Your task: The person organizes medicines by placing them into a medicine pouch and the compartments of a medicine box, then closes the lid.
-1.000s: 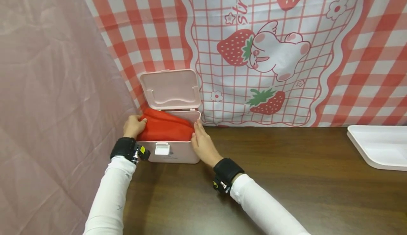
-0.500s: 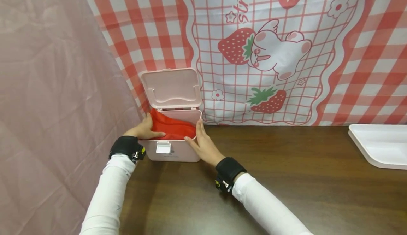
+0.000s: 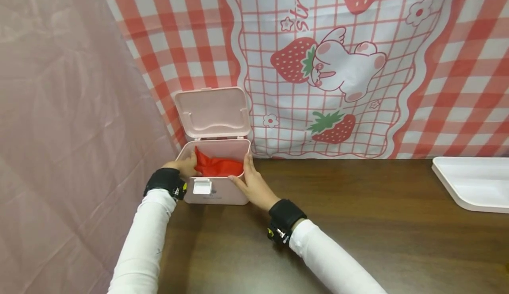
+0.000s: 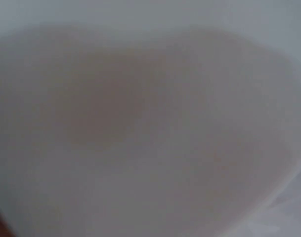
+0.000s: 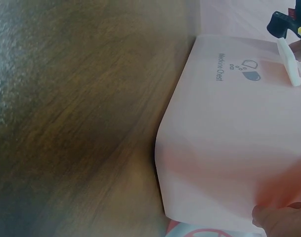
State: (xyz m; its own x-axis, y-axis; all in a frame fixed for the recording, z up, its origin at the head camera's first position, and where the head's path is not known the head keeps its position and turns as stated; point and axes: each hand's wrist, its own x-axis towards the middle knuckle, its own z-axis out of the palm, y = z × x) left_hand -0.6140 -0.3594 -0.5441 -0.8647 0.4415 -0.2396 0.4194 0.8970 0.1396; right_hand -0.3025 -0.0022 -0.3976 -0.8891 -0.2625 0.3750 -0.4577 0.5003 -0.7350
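Observation:
A pink lidded medicine chest (image 3: 228, 192) stands at the back left of the table, its lid (image 3: 214, 112) raised against the backdrop. Bunched red cloth (image 3: 222, 166) lies low inside it. My left hand (image 3: 184, 166) reaches over the left rim, fingers and thumb pressing on the cloth's left end; part of the hand is hidden by the box. Against the right end wall rests my right hand (image 3: 254, 185), fingers straight, thumb at the front rim. The right wrist view shows the chest's printed front and a fingertip (image 5: 261, 215) on its wall. The left wrist view is a pale blur.
A white tray (image 3: 453, 188) sits at the far right of the brown wooden table (image 3: 338, 214). Pink fabric (image 3: 79, 130) hangs close on the left. Behind the chest is a red-and-white checked strawberry cloth (image 3: 338, 121).
My left hand has moved from the left rim inward and down into the chest. The red cloth has sunk from rim height to lower inside. My right hand stays at the right wall, thumb now at the front rim.

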